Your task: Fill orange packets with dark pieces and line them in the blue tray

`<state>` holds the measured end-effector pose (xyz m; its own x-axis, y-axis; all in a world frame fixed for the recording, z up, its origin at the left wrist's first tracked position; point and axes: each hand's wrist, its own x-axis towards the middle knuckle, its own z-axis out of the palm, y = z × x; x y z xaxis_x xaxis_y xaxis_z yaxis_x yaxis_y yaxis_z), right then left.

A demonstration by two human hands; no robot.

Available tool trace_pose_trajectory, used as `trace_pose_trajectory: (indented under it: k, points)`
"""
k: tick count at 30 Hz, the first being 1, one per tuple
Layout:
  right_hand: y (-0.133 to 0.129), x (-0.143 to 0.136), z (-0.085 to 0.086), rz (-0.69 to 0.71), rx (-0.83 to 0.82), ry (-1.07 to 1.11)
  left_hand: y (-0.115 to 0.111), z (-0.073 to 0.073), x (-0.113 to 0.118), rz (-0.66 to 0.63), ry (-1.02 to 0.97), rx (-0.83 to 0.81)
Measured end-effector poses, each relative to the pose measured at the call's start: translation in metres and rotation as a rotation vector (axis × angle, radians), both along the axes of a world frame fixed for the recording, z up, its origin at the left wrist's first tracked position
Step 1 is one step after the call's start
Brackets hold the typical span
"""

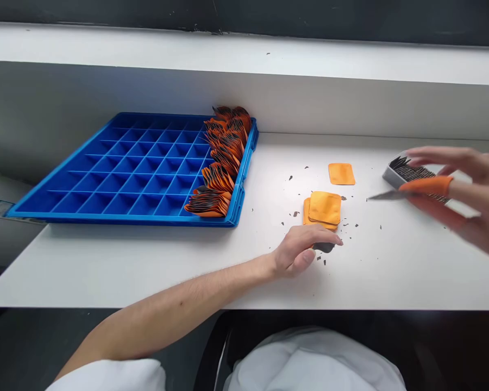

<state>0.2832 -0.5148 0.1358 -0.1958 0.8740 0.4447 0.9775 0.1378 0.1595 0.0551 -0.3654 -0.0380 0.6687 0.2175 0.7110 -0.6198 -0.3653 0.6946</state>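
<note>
My right hand (pixel 472 187) holds a pair of orange-handled scissors (pixel 385 195), their pointed blades toward the left. Its fingers reach over a pale box (pixel 391 178) packed with a row of thin dark pieces (pixel 415 171), and the hand is slightly blurred. At the front of the table, my left hand (pixel 303 250) is closed on a small dark piece with an orange edge (pixel 325 247), mostly hidden under the fingers. Just beyond that hand lies a stack of orange square patches (pixel 325 207). Farther back is a single orange patch (pixel 342 174).
A blue compartment tray (pixel 146 220) stands to the left. Its right-hand columns hold bunches of orange-and-black patches (pixel 222 168). Small dark scraps (pixel 296 214) are scattered across the white table (pixel 370 282) around the stack. A raised ledge (pixel 244 51) runs along the back.
</note>
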Motion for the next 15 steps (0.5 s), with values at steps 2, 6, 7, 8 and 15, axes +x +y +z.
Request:
trace_pose_trajectory:
  k: [2, 6, 7, 8, 15]
  points:
    - [-0.001, -0.043, 0.005, 0.147, -0.109, -0.069, 0.0, 0.0, 0.0, -0.007, 0.005, -0.006]
    - [0.001, -0.083, 0.004, 0.238, -0.201, -0.249, 0.001, -0.001, -0.001, -0.005, 0.014, 0.005]
    - [0.003, -0.086, 0.003, 0.24, -0.196, -0.268, 0.001, -0.001, -0.001, 0.002, 0.011, 0.01]
    - [0.004, -0.088, 0.001, 0.238, -0.19, -0.271, 0.001, -0.001, -0.001, 0.011, 0.0, 0.015]
    - [0.007, -0.099, 0.001, 0.268, -0.149, -0.356, 0.0, -0.005, 0.001, 0.04, -0.016, 0.041]
